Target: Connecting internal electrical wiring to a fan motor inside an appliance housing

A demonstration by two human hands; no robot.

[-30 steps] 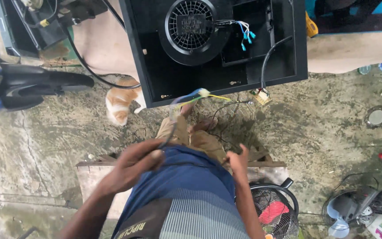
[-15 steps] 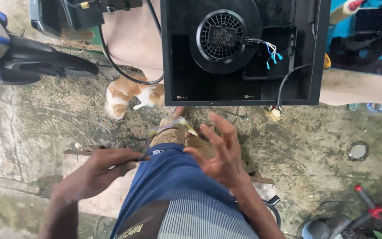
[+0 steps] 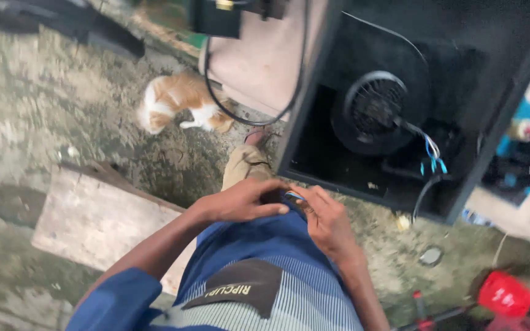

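L hand (image 3: 240, 202) & R hand (image 3: 326, 220) pinch thin wires (image 3: 294, 196) together in lap, near black fan housing (image 3: 400, 110)

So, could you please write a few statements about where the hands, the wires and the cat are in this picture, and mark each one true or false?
1. The left hand and right hand meet over the person's lap. True.
2. Both hands pinch a small bundle of coloured wires. True.
3. The orange and white cat sits on the wooden board. False: it is on the ground beyond the board.
4. The black housing with the round fan lies left of the cat. False: it lies to its right.
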